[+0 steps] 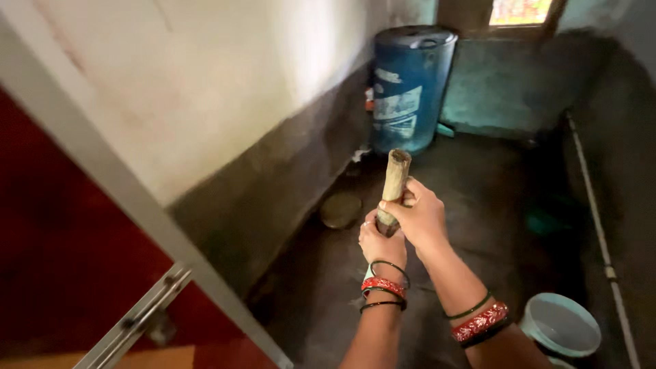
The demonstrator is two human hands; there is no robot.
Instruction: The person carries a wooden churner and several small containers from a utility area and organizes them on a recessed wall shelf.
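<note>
Clearly both hands clench one wooden handle (394, 186) at centre frame, left hand (381, 242) below right hand (420, 217). Its lower end is hidden; the wet-looking floor (478, 205) could cause slipping, or striking the pale bucket (562, 326) at four o'clock.

Dim room lit from a high window (521, 11); floor (478, 184) shadowed, edges warped.

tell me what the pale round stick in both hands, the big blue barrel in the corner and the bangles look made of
Pale round stick: likely bare wood or bamboo; matt, tan, with a grainy cut end. Big blue barrel: probably plastic; smooth moulded wall with a slight sheen. Red patterned and thin dark bangles: material unclear, perhaps glass or plastic.
</note>
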